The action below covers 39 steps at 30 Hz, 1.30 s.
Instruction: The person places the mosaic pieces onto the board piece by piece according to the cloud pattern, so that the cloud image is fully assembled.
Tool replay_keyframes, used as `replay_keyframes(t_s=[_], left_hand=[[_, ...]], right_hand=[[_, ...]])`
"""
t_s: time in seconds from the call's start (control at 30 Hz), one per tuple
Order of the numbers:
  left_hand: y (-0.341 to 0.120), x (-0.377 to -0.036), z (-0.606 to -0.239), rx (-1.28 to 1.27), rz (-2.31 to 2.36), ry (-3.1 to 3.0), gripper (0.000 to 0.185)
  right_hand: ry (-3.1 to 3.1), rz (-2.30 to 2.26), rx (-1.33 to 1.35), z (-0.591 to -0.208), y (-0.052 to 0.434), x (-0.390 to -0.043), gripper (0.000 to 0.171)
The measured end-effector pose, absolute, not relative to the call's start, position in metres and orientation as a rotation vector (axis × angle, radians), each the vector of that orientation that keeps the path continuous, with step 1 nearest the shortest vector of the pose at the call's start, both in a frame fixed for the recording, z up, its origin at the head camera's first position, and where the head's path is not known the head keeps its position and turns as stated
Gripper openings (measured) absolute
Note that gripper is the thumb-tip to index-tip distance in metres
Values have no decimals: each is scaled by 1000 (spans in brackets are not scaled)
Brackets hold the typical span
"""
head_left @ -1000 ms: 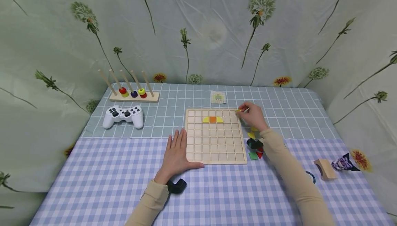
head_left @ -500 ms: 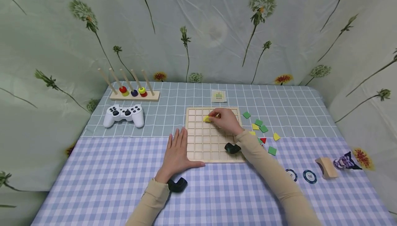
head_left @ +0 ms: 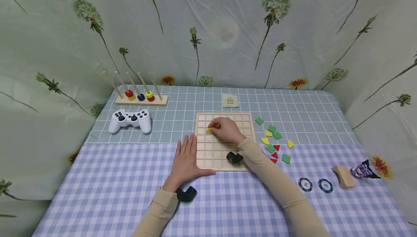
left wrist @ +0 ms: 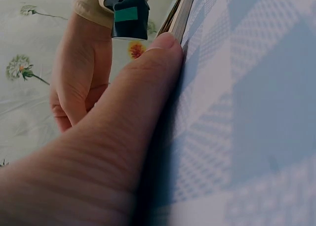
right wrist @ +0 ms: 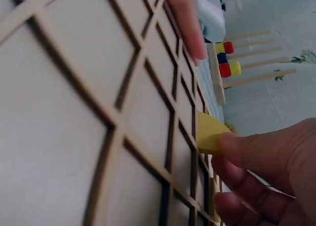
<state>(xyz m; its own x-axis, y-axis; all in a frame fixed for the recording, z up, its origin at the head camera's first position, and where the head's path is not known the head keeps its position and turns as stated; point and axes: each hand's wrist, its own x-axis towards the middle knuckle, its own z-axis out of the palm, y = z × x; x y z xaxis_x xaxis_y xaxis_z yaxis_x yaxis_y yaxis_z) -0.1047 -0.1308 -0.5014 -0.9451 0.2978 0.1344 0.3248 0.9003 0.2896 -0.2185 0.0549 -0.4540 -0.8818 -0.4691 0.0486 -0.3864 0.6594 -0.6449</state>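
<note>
Right hand [head_left: 228,130] over grid board [head_left: 224,157], fingertips pinching yellow tile [head_left: 209,131] above cell in upper left area, likely to seat it. Left hand [head_left: 185,161] flat, fingers straight and together, against board's left edge, apparently steadying it. Spare tiles [head_left: 273,143] right of board.

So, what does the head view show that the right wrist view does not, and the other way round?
Only the head view shows the loose green, yellow and red tiles right of the board, the small card behind it, the two round chips, and the left hand flat beside the board.

Only the right wrist view shows from close how the fingertips pinch the tile's edge just above the grid.

Both show the wooden grid board, the yellow tile, the right hand, the white controller and the peg rack.
</note>
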Motion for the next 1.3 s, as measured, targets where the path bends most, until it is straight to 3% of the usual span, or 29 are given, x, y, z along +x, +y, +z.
replay_keyframes(t_s=[0.77,1.3], left_hand=[[-129,-103,-504,-490,-487,-2982,137],[-131,-105,-501,-468,-473,-3031,135]], right_hand=[[2810,-946,-660,-460,65,-215,8],[2970,-1083,-292,-450,157,-219,21]])
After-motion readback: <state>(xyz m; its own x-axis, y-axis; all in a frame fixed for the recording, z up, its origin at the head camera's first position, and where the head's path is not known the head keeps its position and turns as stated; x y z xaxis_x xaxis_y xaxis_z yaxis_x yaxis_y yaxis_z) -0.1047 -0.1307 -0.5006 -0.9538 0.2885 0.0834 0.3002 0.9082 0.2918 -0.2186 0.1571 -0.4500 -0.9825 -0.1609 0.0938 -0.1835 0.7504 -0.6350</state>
